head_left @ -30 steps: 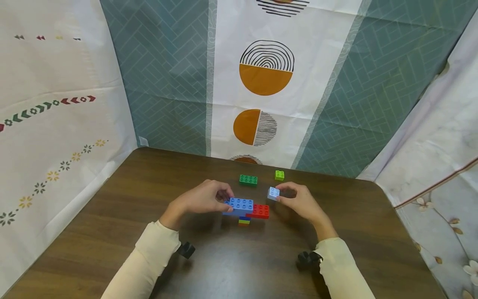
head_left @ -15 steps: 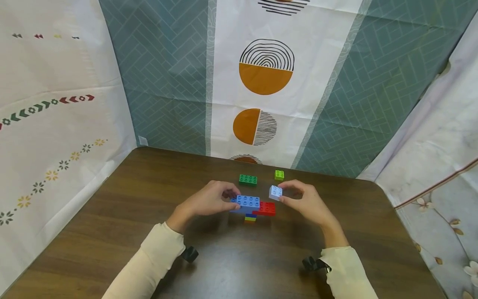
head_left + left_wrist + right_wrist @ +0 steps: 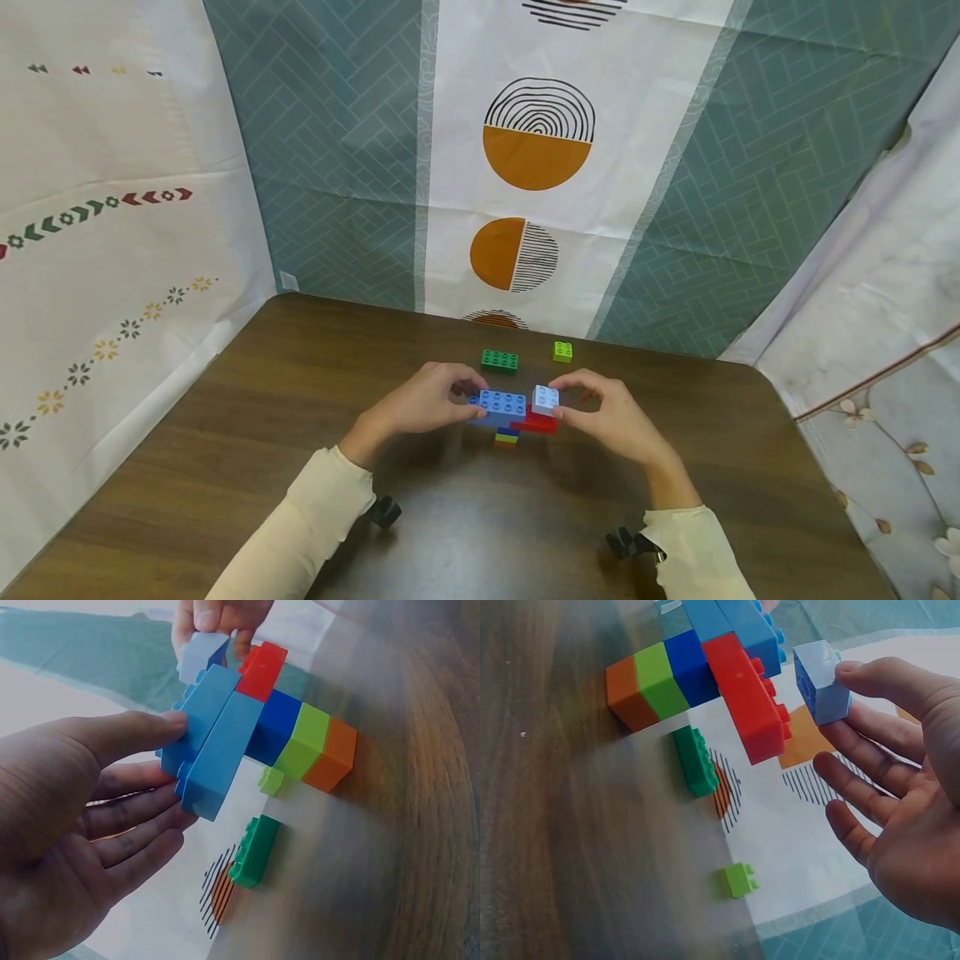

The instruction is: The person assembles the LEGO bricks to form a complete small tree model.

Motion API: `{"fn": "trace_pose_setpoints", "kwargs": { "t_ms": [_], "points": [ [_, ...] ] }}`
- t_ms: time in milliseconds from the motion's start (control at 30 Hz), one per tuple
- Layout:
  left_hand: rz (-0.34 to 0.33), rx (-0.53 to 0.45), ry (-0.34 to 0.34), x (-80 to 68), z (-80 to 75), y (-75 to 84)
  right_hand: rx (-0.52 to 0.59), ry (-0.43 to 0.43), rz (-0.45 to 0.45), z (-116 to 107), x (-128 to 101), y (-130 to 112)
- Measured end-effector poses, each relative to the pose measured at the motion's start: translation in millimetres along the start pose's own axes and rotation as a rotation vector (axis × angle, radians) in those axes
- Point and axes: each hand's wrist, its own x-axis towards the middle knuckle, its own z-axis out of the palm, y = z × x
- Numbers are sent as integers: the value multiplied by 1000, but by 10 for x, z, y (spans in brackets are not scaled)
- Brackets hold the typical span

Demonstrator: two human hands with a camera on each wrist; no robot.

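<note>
Pale-blue small brick [image 3: 545, 399], pinched by right hand [image 3: 611, 417], now down over red brick [image 3: 537, 424], not seated; left hand [image 3: 420, 404] grips blue long brick [image 3: 501, 406], steadying stack.

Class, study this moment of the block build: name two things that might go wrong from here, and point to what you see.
1. The pale blue block hangs just off the red brick; pressed askew by the right hand, it may not seat.
2. The narrow stacked base carries a wide overhang; pressing on the red end might tip it unless the left hand steadies it.
</note>
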Motion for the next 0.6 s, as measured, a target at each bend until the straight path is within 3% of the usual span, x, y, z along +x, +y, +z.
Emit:
{"fn": "trace_pose_setpoints", "kwargs": {
  "t_ms": [600],
  "points": [
    [17, 3, 15, 16, 49, 6, 17, -43, -19, 120, 18, 69]
  ]
}}
